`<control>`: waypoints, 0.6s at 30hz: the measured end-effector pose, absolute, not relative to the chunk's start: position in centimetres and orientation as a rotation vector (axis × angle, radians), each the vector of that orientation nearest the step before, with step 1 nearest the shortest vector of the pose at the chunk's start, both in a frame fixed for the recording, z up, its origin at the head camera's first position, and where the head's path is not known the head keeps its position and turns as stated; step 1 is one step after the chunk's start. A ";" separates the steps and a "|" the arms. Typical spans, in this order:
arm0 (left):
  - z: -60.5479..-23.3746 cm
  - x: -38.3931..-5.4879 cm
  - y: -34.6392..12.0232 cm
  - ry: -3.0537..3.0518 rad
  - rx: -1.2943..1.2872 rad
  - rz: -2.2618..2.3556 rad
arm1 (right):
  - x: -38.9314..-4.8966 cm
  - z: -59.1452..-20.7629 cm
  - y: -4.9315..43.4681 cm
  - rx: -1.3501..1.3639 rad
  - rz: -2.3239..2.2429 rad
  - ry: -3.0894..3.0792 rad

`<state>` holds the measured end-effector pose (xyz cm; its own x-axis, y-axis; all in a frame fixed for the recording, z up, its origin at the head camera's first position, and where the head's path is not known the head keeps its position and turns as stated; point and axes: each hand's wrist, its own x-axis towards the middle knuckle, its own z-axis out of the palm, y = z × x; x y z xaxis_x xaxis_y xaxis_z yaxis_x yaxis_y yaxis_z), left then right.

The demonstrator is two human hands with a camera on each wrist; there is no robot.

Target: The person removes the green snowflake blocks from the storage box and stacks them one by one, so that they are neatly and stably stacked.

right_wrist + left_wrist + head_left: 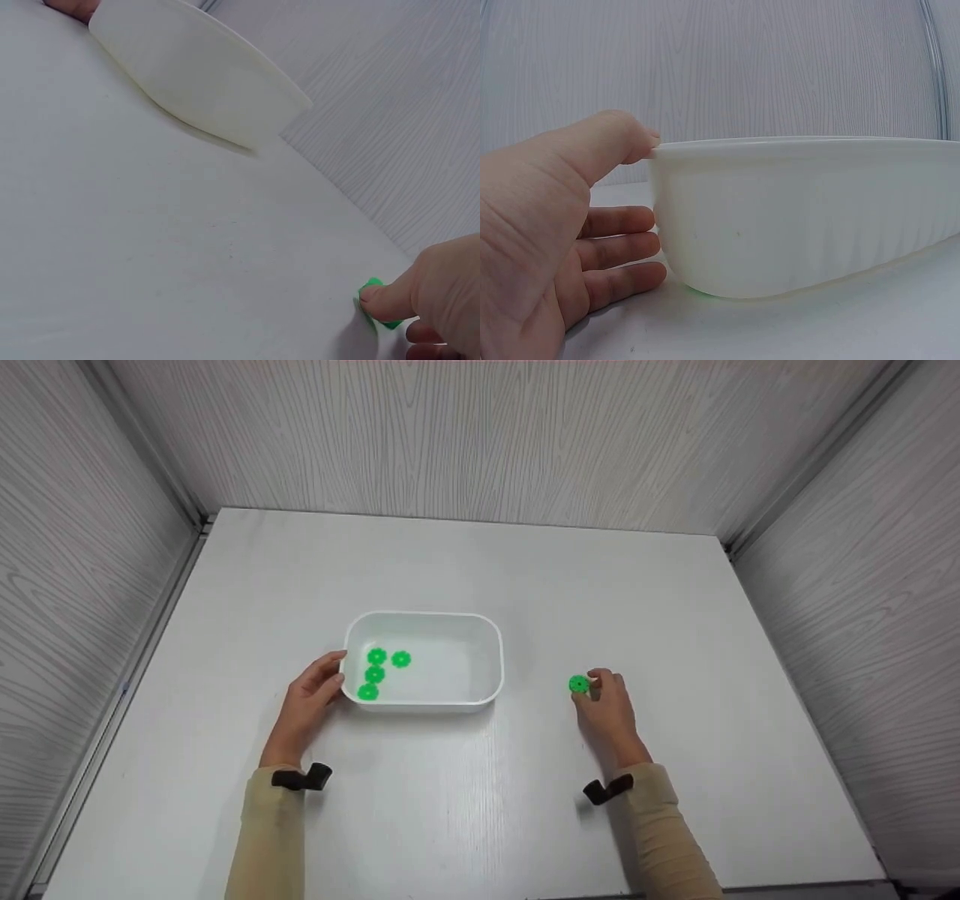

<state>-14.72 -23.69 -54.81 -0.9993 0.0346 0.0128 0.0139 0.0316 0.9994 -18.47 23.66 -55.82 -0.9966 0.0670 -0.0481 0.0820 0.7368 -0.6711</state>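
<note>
My left hand (pixel 309 699) rests against the left end of a white plastic tub (pixel 420 706). The left wrist view has its thumb at the rim and the straight fingers (pixel 622 251) along the outer wall. Between thumb and fingers, my right hand (pixel 609 709) pinches a green flower-shaped disc (pixel 578 684), well to the right of the tub. In the right wrist view that disc is low over the table, partly hidden by the thumb. Several similar green discs (pixel 375 674) lie on the tub's floor, grouped at its left side.
The white table (pixel 420 825) carries the tub near its middle. Pale wood-grain panels enclose it at the back (pixel 465 442), the left (pixel 67 570) and the right (pixel 862 607). Each sleeved wrist wears a small black mount (pixel 607 789).
</note>
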 end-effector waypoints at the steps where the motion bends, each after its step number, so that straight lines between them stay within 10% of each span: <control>1: -54.8 -14.7 -23.7 2.242 0.052 2.180 | -18.5 -55.8 23.7 0.126 -1.141 2.901; 18: -54.9 -14.7 -23.7 2.228 0.087 2.192 | -18.3 -54.3 24.2 0.129 -1.296 2.911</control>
<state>-14.73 -23.67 -54.91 -0.9983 0.0502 0.0283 0.0291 0.0152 0.9995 -18.31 24.21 -54.25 -0.9956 0.0932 0.0105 0.0545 0.6664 -0.7436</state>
